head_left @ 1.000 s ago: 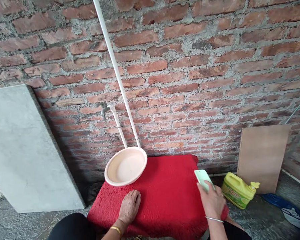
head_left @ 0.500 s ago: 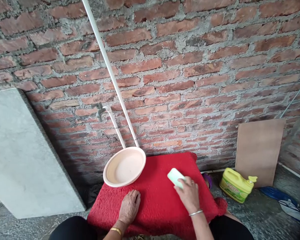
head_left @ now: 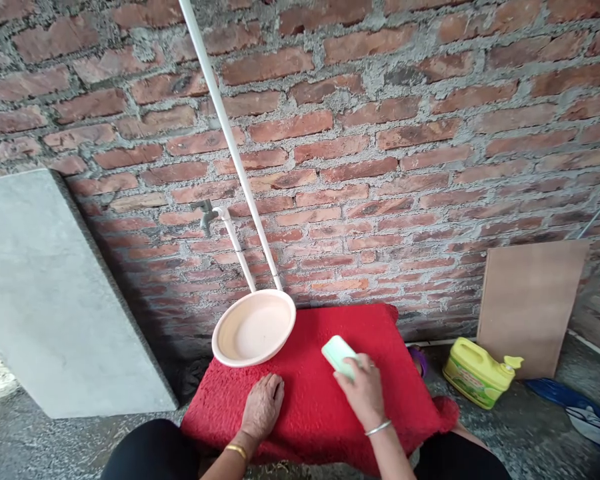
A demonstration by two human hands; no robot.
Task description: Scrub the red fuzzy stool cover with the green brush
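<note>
A red, fuzzy cloth [head_left: 320,417] covers a low surface between my knees. Around the near end of a pale green oblong block [head_left: 338,353] the fingers of my right hand [head_left: 364,393] are closed. The block's rounded far end sticks out to the upper left, low over the cloth; its underside is hidden. My left hand [head_left: 263,408] lies palm down on the cloth, holding nothing, its fingers extended close together. Just beyond it, a pale pink plastic basin [head_left: 255,360] sits at the cloth's far left corner.
A tap [head_left: 208,217] and white pipes [head_left: 230,143] run along the brick wall [head_left: 340,160] behind the basin. Left leans a grey slab [head_left: 65,293]. On the floor at right are a yellow jug [head_left: 479,375], a brown board [head_left: 533,307] and flip-flops [head_left: 587,420].
My right hand has slid the pale green block a little to the left over the cloth. My left hand stays in place on the cloth. The view has shifted slightly.
</note>
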